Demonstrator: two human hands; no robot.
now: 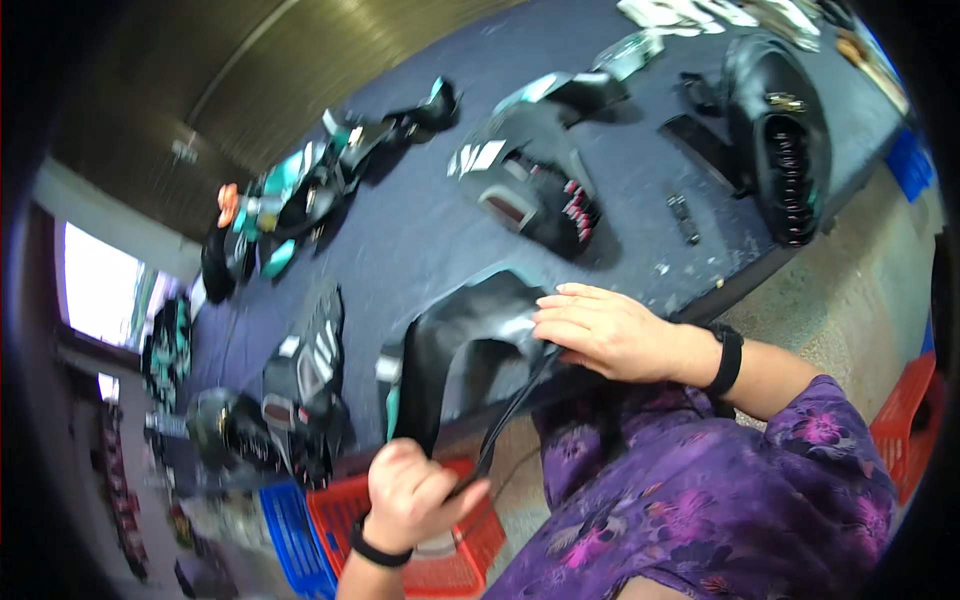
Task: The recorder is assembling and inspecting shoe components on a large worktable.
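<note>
A black, curved shoe upper piece (425,350) with a teal edge bends in an arch between my two hands at the table's front edge. My left hand (415,490) is closed in a fist round its lower end, together with a thin black strip (507,415) that runs up toward the other hand. At the opposite end, my right hand (610,335) grips the piece with the fingers laid together on top; the thumb is hidden. Beyond them, a black and grey shoe upper (535,180) with white stripes and pink lacing rests on the table.
The dark blue table (385,240) carries a pile of black and teal pieces (300,200), more striped uppers (305,370) at left, and a long black shoe upper (775,130) at right. A red basket (490,545) and a blue basket (300,540) stand below the front edge.
</note>
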